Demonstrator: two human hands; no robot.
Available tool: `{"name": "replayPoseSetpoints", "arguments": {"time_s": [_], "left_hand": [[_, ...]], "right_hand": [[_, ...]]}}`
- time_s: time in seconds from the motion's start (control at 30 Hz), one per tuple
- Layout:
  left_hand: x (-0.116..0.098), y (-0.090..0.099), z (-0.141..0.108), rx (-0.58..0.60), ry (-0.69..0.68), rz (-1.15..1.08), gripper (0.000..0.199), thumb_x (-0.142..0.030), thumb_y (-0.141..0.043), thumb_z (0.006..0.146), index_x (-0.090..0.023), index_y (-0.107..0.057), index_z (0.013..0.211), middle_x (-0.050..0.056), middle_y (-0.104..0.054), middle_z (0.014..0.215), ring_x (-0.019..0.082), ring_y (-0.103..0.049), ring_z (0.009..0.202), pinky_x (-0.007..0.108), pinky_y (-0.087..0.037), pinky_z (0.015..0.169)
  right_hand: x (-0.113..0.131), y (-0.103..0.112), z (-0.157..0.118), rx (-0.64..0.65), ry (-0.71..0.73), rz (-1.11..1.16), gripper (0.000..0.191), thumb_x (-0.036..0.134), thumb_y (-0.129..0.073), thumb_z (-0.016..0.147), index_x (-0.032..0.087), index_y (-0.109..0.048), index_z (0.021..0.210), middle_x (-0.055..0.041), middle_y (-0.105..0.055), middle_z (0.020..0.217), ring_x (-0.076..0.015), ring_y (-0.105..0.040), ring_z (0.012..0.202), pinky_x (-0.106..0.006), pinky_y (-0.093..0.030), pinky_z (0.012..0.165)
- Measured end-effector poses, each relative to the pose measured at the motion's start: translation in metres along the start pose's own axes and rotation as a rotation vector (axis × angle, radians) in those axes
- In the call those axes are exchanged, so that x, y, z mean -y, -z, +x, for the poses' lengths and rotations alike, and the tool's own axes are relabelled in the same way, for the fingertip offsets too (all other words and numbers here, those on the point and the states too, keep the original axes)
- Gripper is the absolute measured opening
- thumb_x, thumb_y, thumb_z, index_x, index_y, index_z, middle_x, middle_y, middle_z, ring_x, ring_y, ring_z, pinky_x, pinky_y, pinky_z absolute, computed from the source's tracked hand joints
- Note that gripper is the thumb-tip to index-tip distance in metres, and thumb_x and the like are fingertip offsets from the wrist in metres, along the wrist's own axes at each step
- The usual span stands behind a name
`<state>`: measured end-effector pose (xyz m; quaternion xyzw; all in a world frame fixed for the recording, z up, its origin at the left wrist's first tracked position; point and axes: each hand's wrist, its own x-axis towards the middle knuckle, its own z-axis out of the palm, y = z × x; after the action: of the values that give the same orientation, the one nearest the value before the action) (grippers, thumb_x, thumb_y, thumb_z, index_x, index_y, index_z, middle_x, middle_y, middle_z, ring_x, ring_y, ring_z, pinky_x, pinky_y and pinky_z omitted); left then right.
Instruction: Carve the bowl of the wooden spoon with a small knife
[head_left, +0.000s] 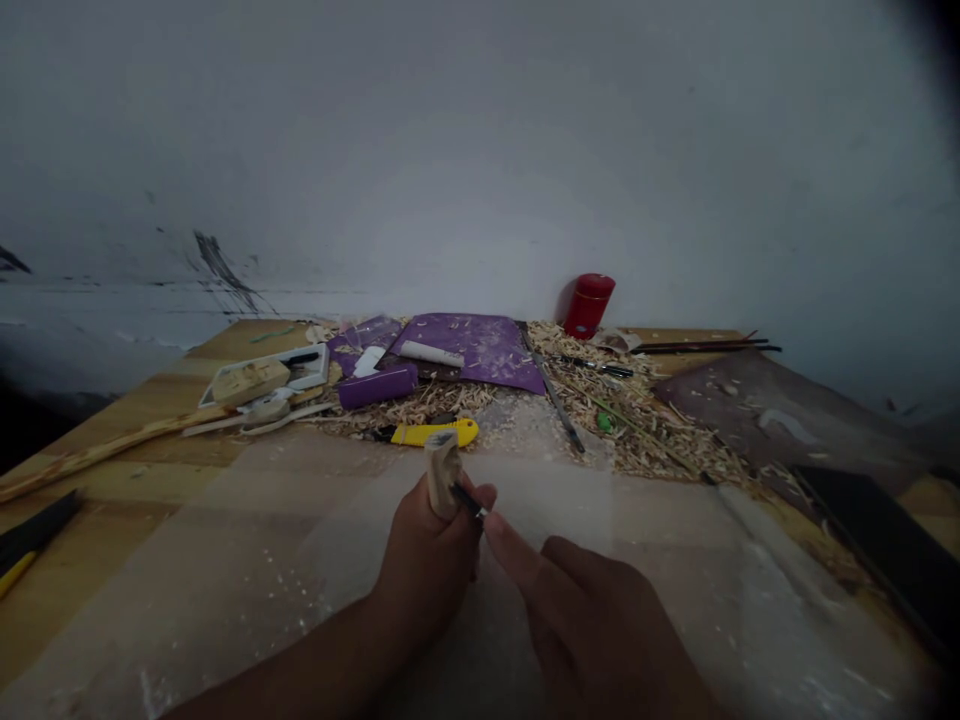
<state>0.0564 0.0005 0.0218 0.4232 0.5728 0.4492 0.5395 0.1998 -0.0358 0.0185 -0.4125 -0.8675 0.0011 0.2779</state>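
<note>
Wood block (442,475) upright in the left hand (424,560), clamped tight — long axis pointing away; small black knife (466,500) just beside it, right hand (592,625) at its end — grip unclear.

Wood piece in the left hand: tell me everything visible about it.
The pale wood blank is a small, squared-off length of light, unfinished-looking wood with a darker, shadowed top end that looks cut. It stands nearly upright, leaning slightly, its lower part gripped in the curled fingers of the left hand. A slim, black-handled carving tool sits close against its right side; whether they touch is hard to tell.
</note>
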Motion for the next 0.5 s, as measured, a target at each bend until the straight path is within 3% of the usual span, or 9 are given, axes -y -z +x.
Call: {"name": "replayPoseSetpoints", "arguments": {"time_s": [0.23,0.4,0.5], "left_hand": [[-0.001,-0.006,0.0,0.014,0.077,-0.079,0.026,-0.033,-0.061,0.064,-0.021,-0.038,0.062,-0.011,-0.038,0.036,0.006,-0.034,0.029,0.018,-0.028,0.029],[0.004,-0.003,0.005,0.143,0.07,-0.122,0.025,-0.035,-0.053,0.07,-0.02,-0.038,0.057,-0.009,-0.036,0.029,0.007,-0.032,0.027,0.019,-0.028,0.03],[0.009,0.0,0.008,0.17,0.045,-0.167,0.021,-0.03,-0.053,0.07,-0.02,-0.041,0.057,-0.009,-0.036,0.028,0.007,-0.031,0.027,0.02,-0.031,0.032]], "right_hand": [[0.0,-0.006,-0.002,-0.035,0.04,-0.245,0.055,0.013,-0.034,0.078,0.016,-0.028,0.133,-0.0004,-0.054,0.058,-0.0172,-0.051,0.047,-0.026,-0.032,0.042],[-0.008,0.002,0.001,0.002,-0.097,0.169,0.045,0.011,-0.034,0.084,0.022,-0.037,0.128,0.0013,-0.054,0.064,-0.0119,-0.052,0.053,-0.022,-0.038,0.049],[-0.013,0.007,0.001,-0.021,-0.133,0.249,0.043,0.013,-0.036,0.086,0.023,-0.039,0.127,0.0016,-0.053,0.066,-0.0112,-0.053,0.056,-0.021,-0.039,0.051]]}}
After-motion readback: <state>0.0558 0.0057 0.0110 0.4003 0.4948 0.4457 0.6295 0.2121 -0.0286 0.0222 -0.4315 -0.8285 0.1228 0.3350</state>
